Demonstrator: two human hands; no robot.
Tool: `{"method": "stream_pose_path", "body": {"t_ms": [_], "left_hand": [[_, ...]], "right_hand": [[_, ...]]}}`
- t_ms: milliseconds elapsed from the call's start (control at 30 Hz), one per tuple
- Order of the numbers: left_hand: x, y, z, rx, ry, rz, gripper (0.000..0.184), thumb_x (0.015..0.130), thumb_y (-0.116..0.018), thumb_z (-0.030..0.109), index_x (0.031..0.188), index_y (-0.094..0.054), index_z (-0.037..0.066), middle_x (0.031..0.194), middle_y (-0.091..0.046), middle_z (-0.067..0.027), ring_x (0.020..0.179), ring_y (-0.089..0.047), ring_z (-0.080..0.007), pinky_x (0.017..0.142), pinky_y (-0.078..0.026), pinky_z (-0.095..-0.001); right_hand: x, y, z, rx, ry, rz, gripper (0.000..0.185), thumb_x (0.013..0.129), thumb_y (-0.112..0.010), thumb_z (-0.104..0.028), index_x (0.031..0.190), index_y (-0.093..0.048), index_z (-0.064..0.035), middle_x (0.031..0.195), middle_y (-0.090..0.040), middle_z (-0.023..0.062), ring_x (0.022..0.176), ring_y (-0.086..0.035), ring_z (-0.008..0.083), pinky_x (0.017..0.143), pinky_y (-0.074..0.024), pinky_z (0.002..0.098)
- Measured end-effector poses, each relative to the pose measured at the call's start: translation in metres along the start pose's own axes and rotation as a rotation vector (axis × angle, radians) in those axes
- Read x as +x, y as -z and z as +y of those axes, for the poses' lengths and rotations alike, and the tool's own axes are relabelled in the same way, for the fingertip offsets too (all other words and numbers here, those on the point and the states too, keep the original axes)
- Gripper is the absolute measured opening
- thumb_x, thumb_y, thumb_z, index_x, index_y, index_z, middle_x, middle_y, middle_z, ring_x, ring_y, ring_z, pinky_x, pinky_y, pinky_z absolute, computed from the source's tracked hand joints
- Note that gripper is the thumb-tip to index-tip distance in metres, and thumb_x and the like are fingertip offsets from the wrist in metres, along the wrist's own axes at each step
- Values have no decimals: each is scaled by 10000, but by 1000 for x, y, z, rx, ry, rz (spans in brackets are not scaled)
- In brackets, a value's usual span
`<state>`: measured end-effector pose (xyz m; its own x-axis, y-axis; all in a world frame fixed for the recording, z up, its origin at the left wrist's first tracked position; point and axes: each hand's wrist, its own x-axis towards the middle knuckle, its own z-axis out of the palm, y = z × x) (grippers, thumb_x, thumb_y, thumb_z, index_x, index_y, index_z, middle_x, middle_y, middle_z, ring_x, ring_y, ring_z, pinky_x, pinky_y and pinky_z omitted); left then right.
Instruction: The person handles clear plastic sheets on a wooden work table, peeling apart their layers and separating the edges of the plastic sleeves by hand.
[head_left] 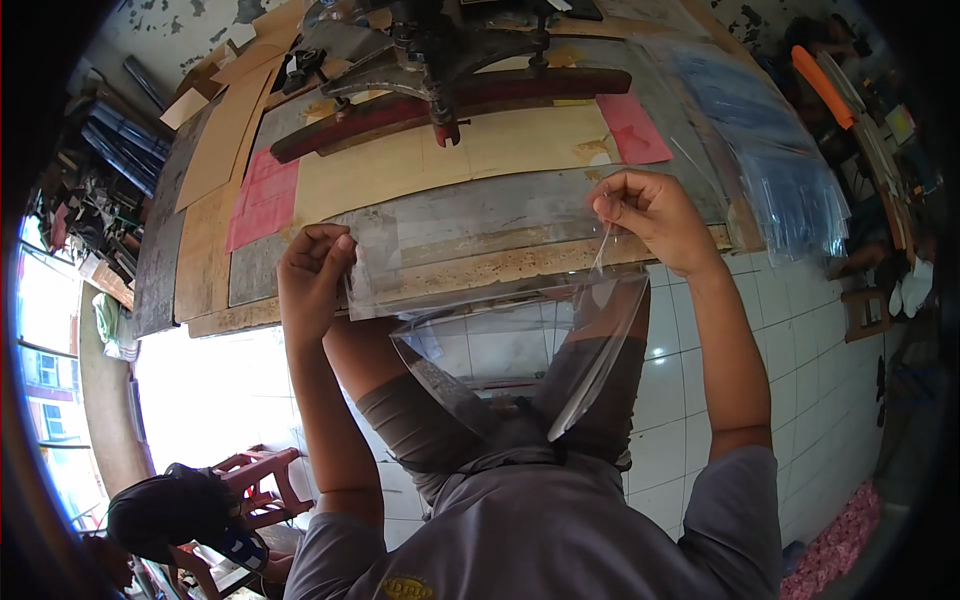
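A clear plastic sheet [470, 255] is stretched between my two hands above the front edge of the work table. My left hand [316, 265] pinches its upper left corner between thumb and fingers. At the upper right corner, my right hand [645, 212] holds the sheet in the same kind of pinch. The lower part of the plastic folds and hangs over my lap. Beyond the hands stands a press with a long red bar [460, 108]. Under that bar lies a yellowish strip [400, 165] with a pink piece [264, 198] at its left end and another pink piece [636, 128] at its right.
A stack of clear bluish plastic sheets [770, 150] hangs over the table's right side. Brown boards [225, 140] lie at the left. A red stool [270, 480] and another person [180, 510] are at the lower left. Pink material [840, 545] is heaped on the floor at the lower right.
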<state>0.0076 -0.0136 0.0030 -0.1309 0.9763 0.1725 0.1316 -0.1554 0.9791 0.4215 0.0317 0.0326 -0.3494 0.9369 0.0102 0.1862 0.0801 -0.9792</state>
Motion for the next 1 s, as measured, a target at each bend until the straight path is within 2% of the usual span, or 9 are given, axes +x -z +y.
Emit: {"method": "stream_pose_path", "body": {"t_ms": [233,400,467,533,633,733,833,933,1000], "left_hand": [[-19,2,2,-81,20,90,132,1000,-685,122,1068,-651,14,850,-692,-4,687,-602,-43,588,-457,-191],[-39,-26,6,-153,-11,347,129,1008,-675,127,1074,-652,18,838,-699,-7,633,-592,-35,510,-432,-181],[-45,-31,6,-189,-35,356,124,1013,-664,118,1083,-648,17,856,-700,-16,672,-608,-39,502,-429,-176],[-48,-35,9,-233,-56,363,119,1018,-653,107,1091,-644,13,879,-702,-27,717,-626,-46,514,-439,-177],[-60,-41,13,-274,-67,353,115,1023,-641,89,1100,-636,3,912,-705,-46,775,-651,-63,573,-475,-191],[-70,-46,14,-261,-132,350,111,1022,-636,62,1100,-623,-15,913,-703,-53,808,-659,-80,691,-517,-218],[-88,-51,17,-316,-135,303,115,1038,-619,88,1095,-627,-12,926,-685,-40,807,-607,-52,703,-462,-187],[-98,-54,10,-293,-153,387,115,1035,-625,91,1090,-627,-10,924,-686,-42,810,-612,-55,721,-477,-195],[-99,-52,10,-253,-188,404,104,1025,-619,48,1096,-608,-27,914,-696,-85,791,-662,-111,663,-540,-238]], "right_hand": [[-1,-14,1,115,46,57,272,1031,-638,-183,1219,-647,14,1033,-692,60,947,-656,148,918,-477,283],[-52,-62,-5,-515,601,657,345,974,-637,-118,1288,-594,18,1098,-683,131,1044,-662,293,978,-484,364],[-109,-89,22,-368,892,411,346,964,-609,-101,1279,-588,42,1233,-649,147,1198,-611,321,1042,-465,392],[-134,-117,15,-556,752,41,451,971,-591,-116,1377,-520,67,1405,-542,216,1358,-492,406,1113,-420,456],[-112,-129,30,-551,372,260,590,983,-555,-140,1509,-381,64,1552,-373,282,1470,-334,481,1161,-339,569],[-101,-129,24,-864,357,300,695,1018,-498,-193,1598,-196,44,1668,-114,299,1544,-135,499,1201,-166,663],[-84,-131,20,-840,369,364,702,1036,-482,-253,1593,-193,61,1662,-130,312,1539,-149,504,1210,-168,642],[-64,-132,31,-812,468,462,714,1054,-451,-324,1591,-190,67,1652,-169,319,1534,-176,498,1215,-164,634],[-61,-133,32,-826,413,513,715,1063,-433,-367,1589,-209,62,1653,-199,297,1536,-206,465,1216,-169,628]]}}
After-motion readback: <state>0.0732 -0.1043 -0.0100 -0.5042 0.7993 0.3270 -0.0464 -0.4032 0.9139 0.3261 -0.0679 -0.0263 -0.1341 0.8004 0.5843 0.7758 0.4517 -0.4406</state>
